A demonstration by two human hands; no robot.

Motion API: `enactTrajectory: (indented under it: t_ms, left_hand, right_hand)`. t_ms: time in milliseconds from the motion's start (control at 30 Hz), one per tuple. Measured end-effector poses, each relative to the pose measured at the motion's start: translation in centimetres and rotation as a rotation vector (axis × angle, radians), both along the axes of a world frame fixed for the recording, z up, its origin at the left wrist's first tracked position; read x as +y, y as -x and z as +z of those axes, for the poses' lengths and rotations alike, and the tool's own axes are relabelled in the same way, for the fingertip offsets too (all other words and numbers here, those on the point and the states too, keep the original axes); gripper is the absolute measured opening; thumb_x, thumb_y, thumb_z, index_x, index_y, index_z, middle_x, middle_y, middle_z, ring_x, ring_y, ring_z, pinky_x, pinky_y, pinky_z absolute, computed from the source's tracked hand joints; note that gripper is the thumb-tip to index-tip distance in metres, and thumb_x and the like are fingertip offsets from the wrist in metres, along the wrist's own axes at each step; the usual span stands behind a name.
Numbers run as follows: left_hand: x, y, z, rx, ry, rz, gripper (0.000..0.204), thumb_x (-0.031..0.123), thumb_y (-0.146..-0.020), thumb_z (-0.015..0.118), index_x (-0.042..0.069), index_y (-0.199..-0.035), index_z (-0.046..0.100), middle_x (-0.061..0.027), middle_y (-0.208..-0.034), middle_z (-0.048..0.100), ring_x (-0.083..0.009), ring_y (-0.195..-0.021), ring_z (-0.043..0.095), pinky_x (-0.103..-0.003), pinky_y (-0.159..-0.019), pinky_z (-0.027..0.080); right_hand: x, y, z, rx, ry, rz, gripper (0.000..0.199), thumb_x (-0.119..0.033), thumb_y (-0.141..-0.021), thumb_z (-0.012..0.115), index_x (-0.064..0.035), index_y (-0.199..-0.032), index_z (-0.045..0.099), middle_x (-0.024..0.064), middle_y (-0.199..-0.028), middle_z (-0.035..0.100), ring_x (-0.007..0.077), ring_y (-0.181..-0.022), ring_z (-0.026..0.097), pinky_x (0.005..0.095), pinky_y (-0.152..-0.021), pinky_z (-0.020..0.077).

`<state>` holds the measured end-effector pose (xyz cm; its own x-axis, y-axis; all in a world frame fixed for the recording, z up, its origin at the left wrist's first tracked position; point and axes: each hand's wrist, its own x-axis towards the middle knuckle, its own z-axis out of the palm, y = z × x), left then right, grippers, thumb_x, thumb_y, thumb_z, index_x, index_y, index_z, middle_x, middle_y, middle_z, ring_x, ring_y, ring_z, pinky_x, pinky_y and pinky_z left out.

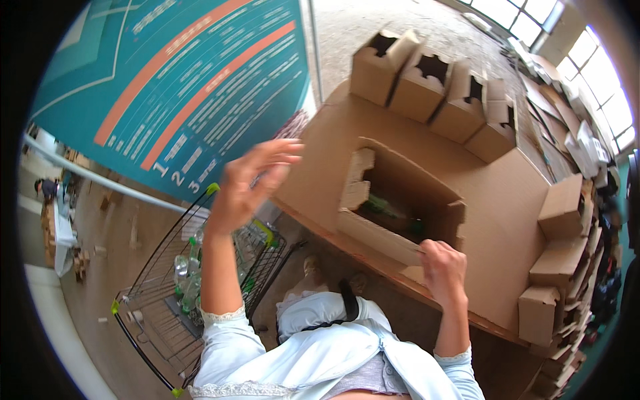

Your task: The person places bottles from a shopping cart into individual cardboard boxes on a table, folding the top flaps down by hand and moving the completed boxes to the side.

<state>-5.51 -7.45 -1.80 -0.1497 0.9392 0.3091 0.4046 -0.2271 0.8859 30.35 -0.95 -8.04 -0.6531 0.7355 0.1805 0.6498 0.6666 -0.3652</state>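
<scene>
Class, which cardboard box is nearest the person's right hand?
The open box in the middle of the table: the right hand is at its near side. The four boxes in a row behind it and the pile at the right are farther off.

Daylight is pouring in through the windows (600,100) at the upper right, their panes glaring nearly white. The concrete floor (413,17) at the top is shining pale, while the ground below the table (503,200) is lying in dimmer shade. Deep shadow is filling the open box (380,238), leaving the green item (380,204) inside hard to make out. Blur is smearing the left hand (250,187); the right hand (445,268) is looking somewhat crisper. Fine lines on the teal board (227,83) are staying soft. The fisheye is bending straight edges, and black is swallowing the corners.
</scene>
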Motion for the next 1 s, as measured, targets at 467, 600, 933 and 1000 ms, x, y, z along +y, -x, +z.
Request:
enactTrajectory:
  t_ms: [467, 600, 933, 1000]
  left_hand:
    - [-24.7, 31.3, -45.1, 0.803, 1.211, 0.629, 0.072, 0.022, -0.064, 0.084, 0.006, -0.128, 0.054, -0.0162, -0.126, 0.059, -0.0332, -0.118, 0.057, -0.043, -0.1, 0.047]
    - [-21.6, 29.5, -42.9, 0.989, 1.406, 0.63, 0.05, 0.02, -0.081, 0.071, 0.01, -0.126, 0.053, -0.0114, -0.127, 0.059, -0.0308, -0.113, 0.059, -0.047, -0.092, 0.049]
    - [-20.8, 28.6, -42.2, 1.132, 1.385, 0.5, 0.075, 0.027, -0.057, 0.092, 0.007, -0.117, 0.053, -0.013, -0.118, 0.062, -0.0331, -0.097, 0.067, -0.044, -0.074, 0.057]
    - [-21.3, 27.6, -38.9, 0.887, 1.364, 0.515, 0.071, 0.023, -0.058, 0.09, 0.006, -0.116, 0.054, -0.0146, -0.115, 0.064, -0.0337, -0.097, 0.067, -0.044, -0.075, 0.056]
  right_hand:
    - [-0.8, 2.2, 1.5, -0.109, 0.061, -0.213, 0.011, -0.003, -0.079, 0.068, -0.0041, -0.082, 0.057, 0.0148, -0.072, 0.061, 0.0355, -0.071, 0.062, 0.0426, -0.061, 0.0475]
    - [-1.2, 2.9, 1.8, -0.108, 0.062, -0.265, 0.009, -0.006, -0.083, 0.068, -0.0041, -0.085, 0.06, 0.0146, -0.075, 0.062, 0.035, -0.072, 0.062, 0.0416, -0.061, 0.0481]
    - [-2.8, 2.6, 1.2, -0.095, -0.004, -0.291, 0.007, -0.008, -0.084, 0.067, -0.0065, -0.09, 0.063, 0.0106, -0.083, 0.068, 0.029, -0.081, 0.066, 0.0403, -0.067, 0.0528]
    - [-2.9, 2.4, 1.3, -0.113, -0.018, -0.28, 0.008, -0.007, -0.083, 0.067, -0.0064, -0.09, 0.063, 0.0106, -0.083, 0.068, 0.0292, -0.081, 0.067, 0.04, -0.068, 0.0533]
